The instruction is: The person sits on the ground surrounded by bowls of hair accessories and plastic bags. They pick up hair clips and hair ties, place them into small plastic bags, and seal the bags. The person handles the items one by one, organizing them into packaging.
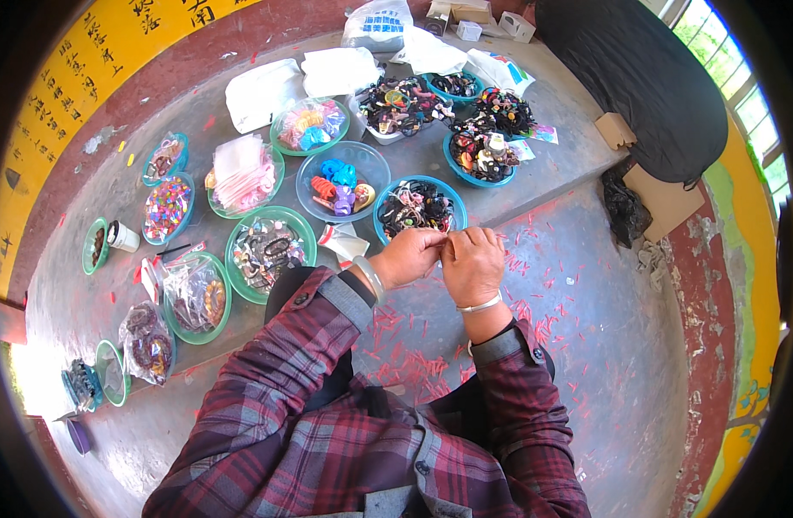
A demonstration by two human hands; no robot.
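In the centre of the frame the left hand [408, 256] and right hand [472, 263] meet, fingertips pinched narrow on a small item too tiny to identify, just below the round blue plastic bowl of dark hair ties [415, 207], within easy reach.

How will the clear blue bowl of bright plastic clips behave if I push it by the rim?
The clear blue bowl looks thin and only part full, so probably light and apt to slide. Its clips lie loose and may shift or spill.
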